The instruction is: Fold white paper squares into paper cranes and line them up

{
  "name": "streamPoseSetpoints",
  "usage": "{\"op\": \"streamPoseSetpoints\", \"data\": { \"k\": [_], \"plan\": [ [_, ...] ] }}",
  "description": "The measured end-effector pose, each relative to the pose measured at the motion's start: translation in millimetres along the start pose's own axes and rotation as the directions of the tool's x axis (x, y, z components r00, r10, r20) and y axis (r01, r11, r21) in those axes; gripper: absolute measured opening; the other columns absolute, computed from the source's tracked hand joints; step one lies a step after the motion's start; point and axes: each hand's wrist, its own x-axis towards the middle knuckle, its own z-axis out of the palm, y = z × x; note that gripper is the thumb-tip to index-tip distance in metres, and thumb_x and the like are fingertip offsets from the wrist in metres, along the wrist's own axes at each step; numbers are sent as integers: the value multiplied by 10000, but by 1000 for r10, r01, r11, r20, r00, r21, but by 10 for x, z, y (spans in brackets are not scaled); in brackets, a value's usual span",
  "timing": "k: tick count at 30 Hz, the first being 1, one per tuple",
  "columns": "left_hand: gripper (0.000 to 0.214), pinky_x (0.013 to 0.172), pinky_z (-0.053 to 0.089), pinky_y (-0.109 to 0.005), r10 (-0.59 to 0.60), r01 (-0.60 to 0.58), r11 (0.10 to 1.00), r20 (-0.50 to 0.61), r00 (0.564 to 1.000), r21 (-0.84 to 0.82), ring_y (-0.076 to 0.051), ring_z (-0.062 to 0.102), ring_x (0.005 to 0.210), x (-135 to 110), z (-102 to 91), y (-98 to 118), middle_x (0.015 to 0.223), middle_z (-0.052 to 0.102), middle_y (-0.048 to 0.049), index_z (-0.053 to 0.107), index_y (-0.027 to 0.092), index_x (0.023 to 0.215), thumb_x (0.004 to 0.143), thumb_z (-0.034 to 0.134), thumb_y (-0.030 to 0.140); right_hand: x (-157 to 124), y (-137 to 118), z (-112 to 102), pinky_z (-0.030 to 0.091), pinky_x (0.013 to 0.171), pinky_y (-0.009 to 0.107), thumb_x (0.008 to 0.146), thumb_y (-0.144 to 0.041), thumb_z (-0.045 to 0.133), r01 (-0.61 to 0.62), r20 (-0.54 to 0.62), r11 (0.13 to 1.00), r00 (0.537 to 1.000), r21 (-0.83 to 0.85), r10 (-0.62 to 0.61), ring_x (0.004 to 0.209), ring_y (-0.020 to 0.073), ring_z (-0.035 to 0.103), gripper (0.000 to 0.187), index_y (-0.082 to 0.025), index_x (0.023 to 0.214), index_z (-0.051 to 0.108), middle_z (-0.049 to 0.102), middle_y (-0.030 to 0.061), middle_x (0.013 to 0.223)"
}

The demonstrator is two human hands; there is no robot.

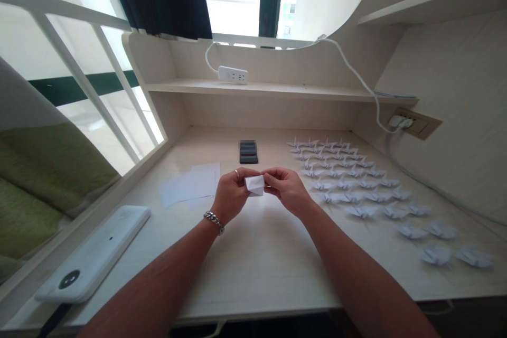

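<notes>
A small folded piece of white paper [254, 185] is held between my two hands above the middle of the desk. My left hand [233, 193], with a ring and a chain bracelet, pinches its left side. On its right edge, the thumb and fingers of my right hand [287, 190] are closed. Flat sheets of white paper [190, 185] lie on the desk to the left of my left hand. Rows of folded paper cranes [344, 171] stand to the right of my right hand.
A dark ridged object [248, 152] lies beyond my hands. At the left edge rests a white power bank [99, 253] with a dark cable. A power strip [233, 75] sits on the shelf [277, 90]. A white cable [356, 76] runs to the wall socket [415, 122].
</notes>
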Motion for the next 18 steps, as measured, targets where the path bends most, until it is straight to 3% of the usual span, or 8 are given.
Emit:
{"op": "streamPoseSetpoints", "data": {
  "k": [7, 11, 14, 16, 18],
  "plan": [
    [261, 523, 490, -218, -64, 64, 998, 41, 997, 6, -130, 628, 549, -2, 15, 3, 633, 705, -37, 756, 136, 911, 859, 606, 343, -4, 14, 20, 514, 616, 258, 549, -407, 882, -16, -9, 1000, 1000, -6, 16, 614, 118, 615, 352, -172, 745, 709, 681, 0, 669],
    [329, 541, 524, -244, -155, 172, 975, 120, 981, -142, -141, 648, 557, 24, 20, 16, 670, 705, -56, 728, 105, 963, 864, 601, 392, 18, 48, 13, 503, 592, 254, 568, -418, 866, 2, -43, 999, 999, -39, -3, 586, 109, 593, 360, -171, 773, 705, 675, 0, 663],
    [343, 568, 541, -257, -243, 280, 931, 177, 954, -233, -144, 664, 573, 41, 20, 25, 708, 720, -64, 697, 82, 1051, 790, 686, 305, 31, 40, -7, 504, 586, 258, 563, -433, 860, 4, -82, 997, 997, -78, -10, 580, 111, 589, 378, -168, 773, 690, 670, 1, 666],
    [423, 582, 546, -263, -280, 306, 920, 137, 950, -246, -150, 675, 592, 54, 16, 11, 734, 731, -66, 666, 74, 1120, 724, 727, 212, 28, 23, -17, 502, 574, 262, 613, -479, 822, 34, -109, 989, 993, -144, -50, 601, 125, 605, 385, -171, 795, 680, 677, 12, 701],
    [455, 591, 553, -272, -284, 288, 934, 50, 958, -212, -159, 684, 621, 68, 6, -21, 771, 739, -74, 654, 75, 1137, 691, 717, 146, 6, 9, -11, 504, 575, 271, 684, -516, 765, 127, -111, 950, 980, -284, -165, 650, 148, 626, 390, -176, 854, 679, 693, 36, 768]
  ]
}}
